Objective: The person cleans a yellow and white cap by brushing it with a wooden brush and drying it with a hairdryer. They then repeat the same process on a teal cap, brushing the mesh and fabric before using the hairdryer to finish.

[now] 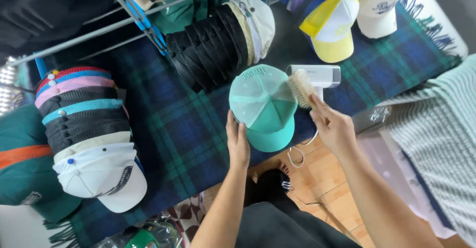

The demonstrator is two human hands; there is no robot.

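My left hand (238,141) holds a teal mesh-backed cap (263,107) by its left side, above the edge of a dark blue and green plaid blanket (173,129). My right hand (332,124) grips a wooden bristle brush (301,87), whose bristles touch the cap's right side near the crown. Just behind the brush lies a white handheld appliance (320,74) with a cord running down.
A stack of nested caps (89,129) in several colours lies at left, a row of black caps (213,42) behind the teal one, a yellow and white cap (332,22) and a white cap (379,5) at the back right. Metal rack bars (134,12) cross the top. Wooden floor (327,178) below.
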